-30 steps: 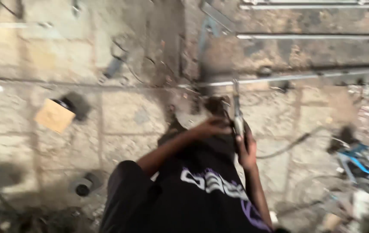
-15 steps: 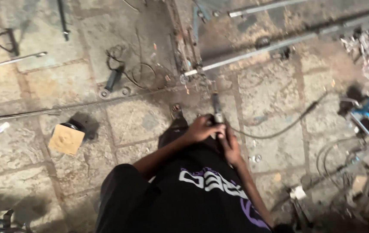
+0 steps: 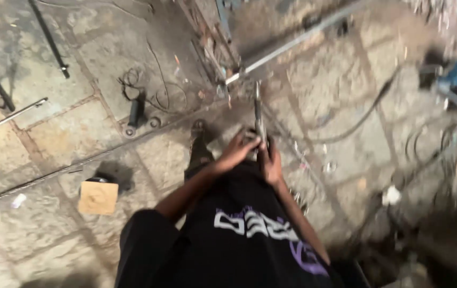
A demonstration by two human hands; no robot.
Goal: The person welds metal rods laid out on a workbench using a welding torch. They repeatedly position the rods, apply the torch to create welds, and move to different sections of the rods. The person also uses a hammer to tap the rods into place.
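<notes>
The stone floor (image 3: 314, 138) spreads under me, a long metal bar (image 3: 292, 45) lying across it ahead. Beside my foot sits a square wooden block (image 3: 98, 197). Both my hands close around a slim metal tool (image 3: 259, 114) at waist height: left hand (image 3: 239, 152) wraps the handle, right hand (image 3: 271, 162) steadies beside. I should grip firmly and keep its tip aligned with the bar's end.

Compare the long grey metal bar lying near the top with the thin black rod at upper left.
The long grey metal bar is pale and thicker; the thin black rod is dark and slimmer. The bar slants up to the right, the rod up to the left. Both lie on the stone floor.
</notes>
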